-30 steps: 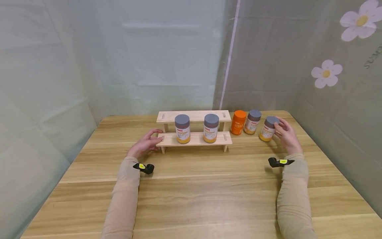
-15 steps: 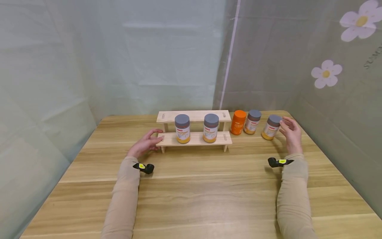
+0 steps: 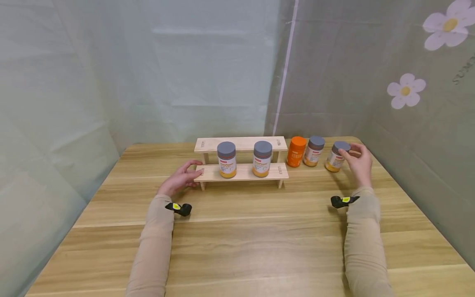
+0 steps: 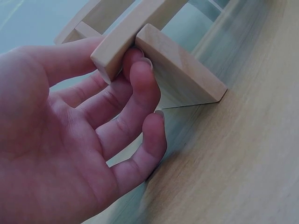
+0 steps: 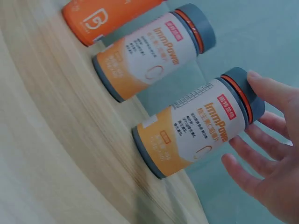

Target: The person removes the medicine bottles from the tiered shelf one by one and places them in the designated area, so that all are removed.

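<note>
My left hand (image 3: 181,179) grips the left end of the small two-tier wooden shelf (image 3: 241,173). In the left wrist view its thumb lies on the lower plank (image 4: 119,44), with fingers curled beneath beside the shelf leg (image 4: 187,65). My right hand (image 3: 360,163) holds the rightmost grey-lidded supplement bottle (image 3: 335,160) by its lid, thumb in front and fingers behind. That bottle (image 5: 191,128) stands upright on the table, its orange-and-white label showing in the right wrist view. Two matching bottles, left (image 3: 227,161) and right (image 3: 262,160), stand upright on the lower tier.
An orange bottle (image 3: 296,152) and another grey-lidded bottle (image 3: 313,152) stand side by side on the wooden table (image 3: 259,235), between the shelf and my right hand. Behind the shelf's upper tier (image 3: 241,143) hangs a pale curtain (image 3: 208,74), which also encloses both sides.
The rightmost bottle has shifted slightly right and back. My right hand eased outward from it, then came back in, its thumb now across the lid's front. My left hand has not moved.
</note>
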`<act>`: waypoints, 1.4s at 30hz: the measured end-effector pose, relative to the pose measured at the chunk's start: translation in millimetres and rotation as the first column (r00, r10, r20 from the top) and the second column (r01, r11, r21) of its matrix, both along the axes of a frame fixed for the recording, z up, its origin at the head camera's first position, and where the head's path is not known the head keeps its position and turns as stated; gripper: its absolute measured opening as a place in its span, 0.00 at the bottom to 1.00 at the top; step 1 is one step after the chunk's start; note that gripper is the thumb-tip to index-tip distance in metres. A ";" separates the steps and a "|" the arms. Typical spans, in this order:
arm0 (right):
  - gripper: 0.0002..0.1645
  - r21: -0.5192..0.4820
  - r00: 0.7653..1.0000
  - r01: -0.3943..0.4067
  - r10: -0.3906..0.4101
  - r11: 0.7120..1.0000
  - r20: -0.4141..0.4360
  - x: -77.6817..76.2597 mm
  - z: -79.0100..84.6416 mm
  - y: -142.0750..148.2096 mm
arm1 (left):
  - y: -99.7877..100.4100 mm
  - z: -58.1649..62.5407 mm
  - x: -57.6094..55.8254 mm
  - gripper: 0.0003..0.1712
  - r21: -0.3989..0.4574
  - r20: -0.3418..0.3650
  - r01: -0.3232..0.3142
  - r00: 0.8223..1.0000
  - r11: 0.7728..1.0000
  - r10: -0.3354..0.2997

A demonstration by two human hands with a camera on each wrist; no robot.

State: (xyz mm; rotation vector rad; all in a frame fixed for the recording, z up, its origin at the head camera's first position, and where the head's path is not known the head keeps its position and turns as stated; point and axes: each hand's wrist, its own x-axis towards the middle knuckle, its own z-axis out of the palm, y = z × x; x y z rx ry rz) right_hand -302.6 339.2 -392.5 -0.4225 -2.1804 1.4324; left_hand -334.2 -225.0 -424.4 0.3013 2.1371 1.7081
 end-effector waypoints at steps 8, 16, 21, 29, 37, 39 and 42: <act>0.33 -0.028 0.999 0.033 -0.032 0.999 0.009 -8.8 1.4 -11.3 | -1.5 1.5 -0.6 0.30 -0.002 -0.014 0.005 1.000 1.000 -0.005; 0.32 -0.049 0.999 0.054 -0.054 0.997 -0.002 -13.5 2.2 -16.4 | 0.6 3.7 0.7 0.29 0.008 -0.013 0.001 1.000 1.000 -0.001; 0.32 -0.067 0.998 0.050 -0.052 0.996 -0.023 -15.9 2.9 -17.3 | 1.7 5.1 1.7 0.29 0.005 -0.008 0.002 1.000 1.000 -0.002; 0.30 -0.063 0.997 0.019 -0.024 0.998 -0.073 -20.0 0.5 -17.2 | 2.9 7.0 1.2 0.30 -0.001 -0.020 0.006 1.000 1.000 -0.006; 0.31 -0.077 0.997 0.007 -0.013 0.997 -0.073 -21.4 -3.2 -19.2 | 1.0 2.5 2.0 0.29 0.005 -0.010 0.000 1.000 1.000 0.000; 0.31 -0.082 0.998 0.007 -0.012 0.997 -0.066 -21.8 -4.0 -19.5 | 0.7 1.4 2.2 0.29 0.000 -0.007 -0.006 1.000 1.000 0.006; 0.31 -0.087 0.999 0.004 -0.008 0.996 -0.049 -22.0 -4.0 -20.0 | -0.2 0.5 2.8 0.29 -0.007 -0.004 -0.010 1.000 1.000 0.010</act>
